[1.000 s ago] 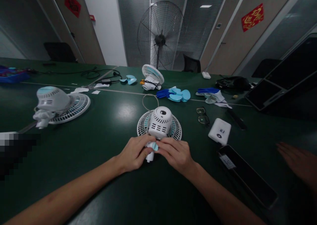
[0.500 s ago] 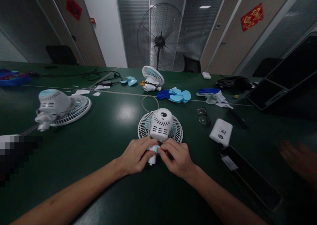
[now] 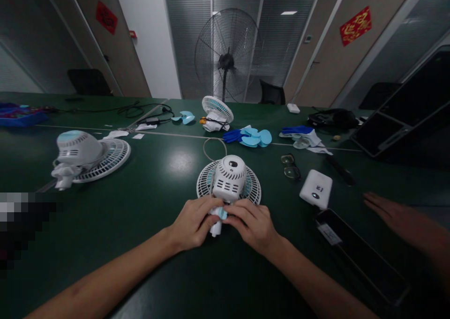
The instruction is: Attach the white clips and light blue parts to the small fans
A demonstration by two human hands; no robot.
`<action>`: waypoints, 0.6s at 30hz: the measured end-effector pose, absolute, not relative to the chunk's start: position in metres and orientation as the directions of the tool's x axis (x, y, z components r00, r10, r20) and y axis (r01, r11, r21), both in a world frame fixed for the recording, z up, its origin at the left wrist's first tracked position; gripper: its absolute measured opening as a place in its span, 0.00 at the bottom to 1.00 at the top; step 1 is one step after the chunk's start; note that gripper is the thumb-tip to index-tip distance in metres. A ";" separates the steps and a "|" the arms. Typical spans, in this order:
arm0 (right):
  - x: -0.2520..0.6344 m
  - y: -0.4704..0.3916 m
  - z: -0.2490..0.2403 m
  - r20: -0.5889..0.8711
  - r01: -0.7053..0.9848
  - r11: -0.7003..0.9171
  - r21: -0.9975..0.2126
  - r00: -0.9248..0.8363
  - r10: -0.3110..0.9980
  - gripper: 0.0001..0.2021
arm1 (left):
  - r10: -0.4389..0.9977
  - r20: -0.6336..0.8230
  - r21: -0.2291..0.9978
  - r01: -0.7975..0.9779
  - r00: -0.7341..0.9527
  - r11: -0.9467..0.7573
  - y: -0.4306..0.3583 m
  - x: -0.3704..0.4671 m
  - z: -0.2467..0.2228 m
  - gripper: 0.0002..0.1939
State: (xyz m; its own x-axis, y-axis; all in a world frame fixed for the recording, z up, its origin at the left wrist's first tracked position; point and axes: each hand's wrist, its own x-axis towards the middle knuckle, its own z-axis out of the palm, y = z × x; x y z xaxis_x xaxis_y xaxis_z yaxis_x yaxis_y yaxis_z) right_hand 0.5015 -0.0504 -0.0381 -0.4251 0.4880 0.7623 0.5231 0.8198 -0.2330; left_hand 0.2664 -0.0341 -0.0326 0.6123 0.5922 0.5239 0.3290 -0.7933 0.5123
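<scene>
A small white fan (image 3: 229, 176) lies face down on the green table, its round grille against the surface and its vented motor housing on top. At its near end is a white clamp with a light blue knob (image 3: 221, 212). My left hand (image 3: 195, 220) pinches the white clamp from the left, thumb and fingers closed round it. From the right, my right hand (image 3: 251, 223) grips the blue knob between thumb and fingers. The fingertips hide part of the clamp and the joint to the housing.
Another white fan (image 3: 80, 155) lies at the left, a third (image 3: 217, 113) at the back. Blue blades (image 3: 255, 137), gloves (image 3: 300, 136), glasses (image 3: 291, 166), a white box (image 3: 316, 189) and a black tray-like object (image 3: 362, 255) are around. Another person's hand (image 3: 397, 216) is at the right.
The fingers of my right hand have shifted round the blue knob, which shows more now. The other person's hand has moved left over the table. The view has tilted slightly.
</scene>
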 end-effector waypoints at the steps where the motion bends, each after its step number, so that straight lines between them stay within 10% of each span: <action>1: 0.501 -0.051 -0.037 0.770 0.526 0.814 -0.246 -0.404 0.494 0.05 | 0.586 0.520 0.498 0.336 0.622 -0.799 -0.034 0.267 -0.033 0.14; 18: 0.506 -0.053 -0.037 0.723 0.511 0.838 -0.191 -0.505 0.472 0.13 | 0.589 0.530 0.503 0.334 0.610 -0.798 -0.034 0.265 -0.034 0.15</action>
